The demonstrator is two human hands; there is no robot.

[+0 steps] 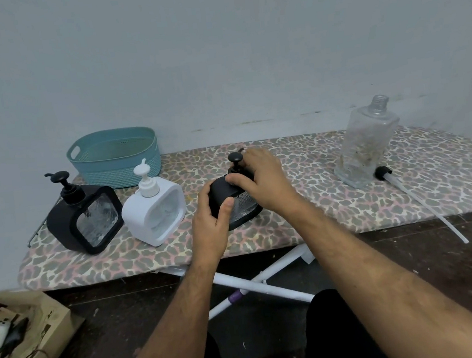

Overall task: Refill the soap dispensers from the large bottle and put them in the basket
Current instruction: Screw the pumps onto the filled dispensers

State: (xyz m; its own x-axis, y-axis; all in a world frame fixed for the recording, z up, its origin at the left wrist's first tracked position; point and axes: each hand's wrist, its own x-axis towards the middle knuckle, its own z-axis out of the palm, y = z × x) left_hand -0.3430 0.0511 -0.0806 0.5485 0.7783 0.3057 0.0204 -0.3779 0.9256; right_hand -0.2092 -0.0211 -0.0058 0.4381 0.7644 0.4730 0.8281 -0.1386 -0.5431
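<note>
The large bottle [366, 141] stands uncapped, well right of the black dispenser [238, 202]. I judge this dispenser rigid, smooth, light. Left hand [211, 219] grips its body; right hand [260, 176] fingers grip its pump collar.

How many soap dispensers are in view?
3: a black dispenser at the board's left end, a white dispenser beside it, and another black one held in both hands.
</note>
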